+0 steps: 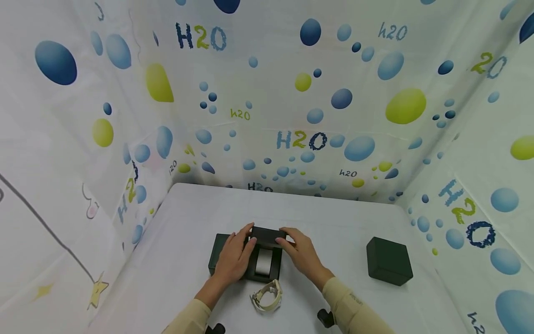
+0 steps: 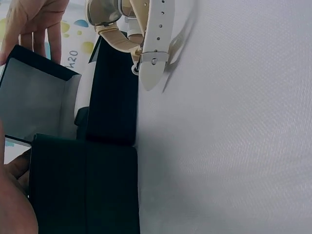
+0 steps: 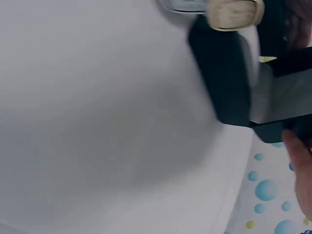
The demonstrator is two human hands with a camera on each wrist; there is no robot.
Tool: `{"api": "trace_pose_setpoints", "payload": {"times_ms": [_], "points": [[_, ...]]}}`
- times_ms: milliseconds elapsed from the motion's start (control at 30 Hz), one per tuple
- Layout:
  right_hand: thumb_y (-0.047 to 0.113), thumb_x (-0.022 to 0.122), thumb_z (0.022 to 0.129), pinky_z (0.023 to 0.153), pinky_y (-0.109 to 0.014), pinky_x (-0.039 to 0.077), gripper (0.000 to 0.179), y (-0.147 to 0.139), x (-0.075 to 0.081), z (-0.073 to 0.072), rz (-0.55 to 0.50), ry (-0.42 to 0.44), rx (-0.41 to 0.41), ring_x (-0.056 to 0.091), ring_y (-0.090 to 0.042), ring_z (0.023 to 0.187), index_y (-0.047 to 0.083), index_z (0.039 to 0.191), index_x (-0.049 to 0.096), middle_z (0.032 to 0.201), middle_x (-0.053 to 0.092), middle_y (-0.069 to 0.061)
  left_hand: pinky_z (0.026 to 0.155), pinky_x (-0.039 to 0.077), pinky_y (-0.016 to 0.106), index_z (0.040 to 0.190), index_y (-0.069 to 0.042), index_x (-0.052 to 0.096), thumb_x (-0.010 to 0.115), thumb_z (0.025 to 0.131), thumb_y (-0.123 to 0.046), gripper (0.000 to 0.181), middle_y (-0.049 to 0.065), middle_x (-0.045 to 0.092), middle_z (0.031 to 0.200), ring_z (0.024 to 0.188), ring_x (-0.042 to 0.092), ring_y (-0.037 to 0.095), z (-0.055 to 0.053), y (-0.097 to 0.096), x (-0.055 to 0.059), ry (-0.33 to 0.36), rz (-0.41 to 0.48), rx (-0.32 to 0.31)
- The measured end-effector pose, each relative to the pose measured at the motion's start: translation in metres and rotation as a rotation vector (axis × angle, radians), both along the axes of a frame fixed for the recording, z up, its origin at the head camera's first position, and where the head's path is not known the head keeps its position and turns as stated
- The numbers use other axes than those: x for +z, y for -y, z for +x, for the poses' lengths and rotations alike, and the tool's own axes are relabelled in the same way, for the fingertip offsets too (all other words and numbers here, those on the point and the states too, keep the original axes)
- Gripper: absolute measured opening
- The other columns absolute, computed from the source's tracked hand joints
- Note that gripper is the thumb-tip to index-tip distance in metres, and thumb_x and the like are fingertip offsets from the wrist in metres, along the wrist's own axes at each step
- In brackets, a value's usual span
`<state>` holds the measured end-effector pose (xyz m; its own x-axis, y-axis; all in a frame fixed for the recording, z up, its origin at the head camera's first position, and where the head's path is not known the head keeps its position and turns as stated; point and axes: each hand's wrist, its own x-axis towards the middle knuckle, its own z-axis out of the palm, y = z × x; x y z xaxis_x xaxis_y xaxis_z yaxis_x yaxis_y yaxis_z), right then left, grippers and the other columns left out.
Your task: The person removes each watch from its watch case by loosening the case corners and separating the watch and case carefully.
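Note:
A dark green watch box (image 1: 276,268) stands on the table with its lid (image 1: 268,235) raised at the far side. Inside the base sits a pale grey cushion (image 1: 263,262). My left hand (image 1: 234,254) holds the lid's left end, thumb toward me. At the lid's right end, my right hand (image 1: 301,250) pinches with thumb and fingers. The lid's grey lining (image 2: 34,100) faces the left wrist view. Just in front of the box lies a cream strap (image 1: 273,304), and the left wrist view shows a white strap (image 2: 158,39) against beige watch parts (image 2: 114,36).
A second dark green box (image 1: 215,253) stands against the open one on the left, partly behind my left hand. Another closed dark green box (image 1: 389,260) is at the table's right. A printed curtain (image 1: 267,106) rises behind the white table (image 1: 200,204).

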<state>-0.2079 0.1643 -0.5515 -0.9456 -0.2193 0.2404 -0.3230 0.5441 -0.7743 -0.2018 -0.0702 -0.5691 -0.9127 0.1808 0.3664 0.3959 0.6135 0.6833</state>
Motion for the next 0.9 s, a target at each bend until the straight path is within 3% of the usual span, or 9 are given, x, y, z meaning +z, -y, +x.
{"api": "trace_pose_setpoints", "payload": {"times_ms": [133, 267, 467, 533, 733, 900], "points": [[0.033, 0.066, 0.103, 0.097, -0.037, 0.06, 0.045, -0.002, -0.012, 0.007, -0.001, -0.113, 0.047, 0.062, -0.028, 0.131, 0.011, 0.142, 0.062, 0.14, 0.064, -0.008, 0.124, 0.029, 0.061, 0.149, -0.013, 0.056, 0.052, 0.109, -0.041, 0.049, 0.008, 0.064, 0.144, 0.137, 0.058, 0.03, 0.0, 0.003, 0.0, 0.005, 0.001, -0.014], [0.023, 0.071, 0.1, 0.096, -0.036, 0.06, 0.045, -0.006, -0.02, 0.01, 0.008, -0.225, 0.075, 0.063, -0.028, 0.129, 0.007, 0.141, 0.062, 0.139, 0.065, -0.009, 0.127, 0.027, 0.059, 0.146, -0.016, 0.06, 0.059, 0.105, -0.045, 0.05, 0.005, 0.065, 0.144, 0.14, 0.056, 0.03, 0.0, 0.008, 0.002, 0.077, 0.044, -0.048], [0.019, 0.075, 0.097, 0.098, -0.042, 0.06, 0.048, -0.008, -0.025, 0.008, 0.071, -0.387, 0.109, 0.064, -0.03, 0.128, 0.002, 0.14, 0.064, 0.139, 0.066, -0.013, 0.115, 0.034, 0.075, 0.145, -0.022, 0.062, 0.064, 0.101, -0.05, 0.052, 0.006, 0.065, 0.145, 0.146, 0.043, 0.052, 0.0, 0.015, 0.001, 0.134, 0.038, -0.059], [0.018, 0.077, 0.095, 0.101, -0.04, 0.058, 0.047, -0.01, -0.028, 0.008, 0.098, -0.435, 0.124, 0.064, -0.031, 0.128, 0.002, 0.137, 0.065, 0.139, 0.066, -0.014, 0.115, 0.034, 0.074, 0.142, -0.019, 0.064, 0.067, 0.1, -0.047, 0.051, 0.007, 0.067, 0.141, 0.144, 0.047, 0.049, 0.0, 0.016, -0.001, 0.094, -0.007, -0.084], [0.011, 0.084, 0.087, 0.113, -0.02, 0.044, 0.039, -0.017, -0.046, 0.008, 0.133, -0.544, 0.179, 0.064, -0.034, 0.127, -0.001, 0.122, 0.073, 0.135, 0.066, -0.018, 0.123, 0.03, 0.064, 0.121, -0.014, 0.074, 0.082, 0.091, -0.031, 0.036, 0.006, 0.076, 0.125, 0.136, 0.06, 0.03, 0.0, 0.012, -0.008, -0.075, -0.189, -0.12], [0.013, 0.086, 0.086, 0.106, -0.034, 0.054, 0.039, -0.018, -0.052, 0.007, 0.167, -0.566, 0.177, 0.063, -0.033, 0.126, -0.001, 0.12, 0.072, 0.134, 0.066, -0.018, 0.123, 0.03, 0.063, 0.116, -0.017, 0.076, 0.088, 0.084, -0.029, 0.036, 0.004, 0.077, 0.121, 0.136, 0.06, 0.029, 0.001, 0.008, -0.011, -0.099, -0.21, -0.092]]}}
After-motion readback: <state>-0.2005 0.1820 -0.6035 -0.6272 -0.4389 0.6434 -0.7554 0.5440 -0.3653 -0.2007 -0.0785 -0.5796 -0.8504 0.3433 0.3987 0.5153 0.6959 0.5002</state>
